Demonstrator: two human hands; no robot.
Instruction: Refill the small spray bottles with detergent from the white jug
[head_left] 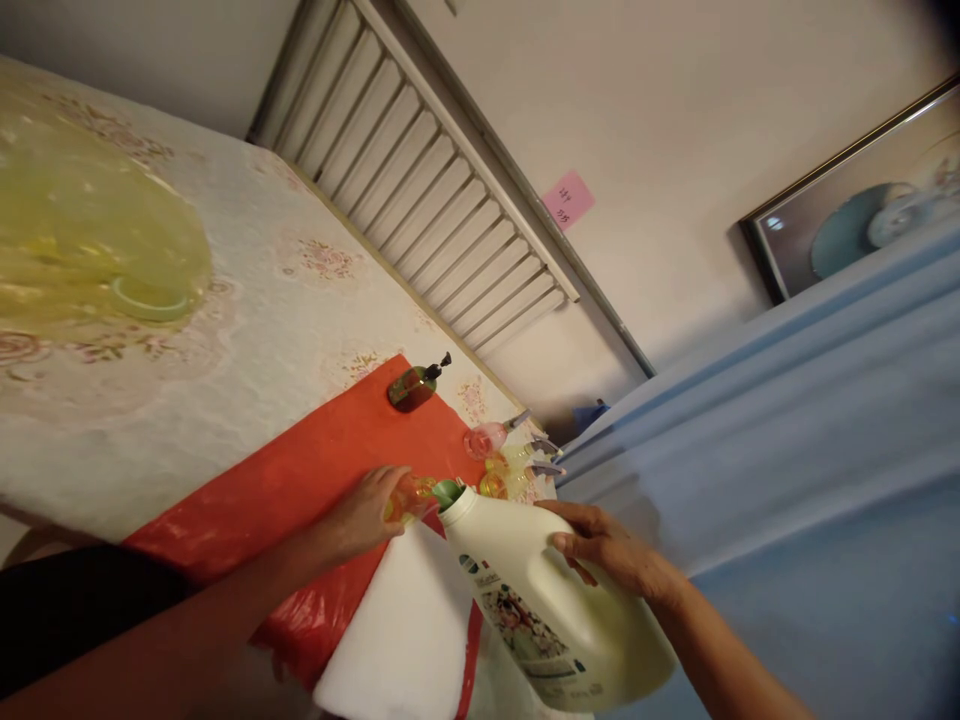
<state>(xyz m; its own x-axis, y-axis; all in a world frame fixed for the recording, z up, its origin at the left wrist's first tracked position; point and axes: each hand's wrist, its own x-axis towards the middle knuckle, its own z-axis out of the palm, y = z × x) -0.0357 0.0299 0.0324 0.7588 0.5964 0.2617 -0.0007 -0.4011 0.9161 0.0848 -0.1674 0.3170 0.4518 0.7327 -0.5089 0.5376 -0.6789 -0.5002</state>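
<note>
A large cream-coloured detergent jug (559,610) with a printed label is tilted, its green spout at the mouth of a small clear bottle. My right hand (600,548) is closed round the jug's handle. In my left hand (375,508) is the clear bottle (409,498), which looks orange against the red sheet; its contents I cannot make out. Beyond the jug's neck stand a pink spray bottle (486,440) and yellowish spray bottles (517,465) with grey heads. Farther back on the sheet is a dark green pump bottle (411,390).
A red plastic sheet (300,475) covers part of the floral tablecloth (255,350), with a white folded cloth or pad (401,620) on it. A yellow translucent bag (97,220) lies at the left. A radiator (420,160) lines the wall; a blue curtain (810,440) hangs at the right.
</note>
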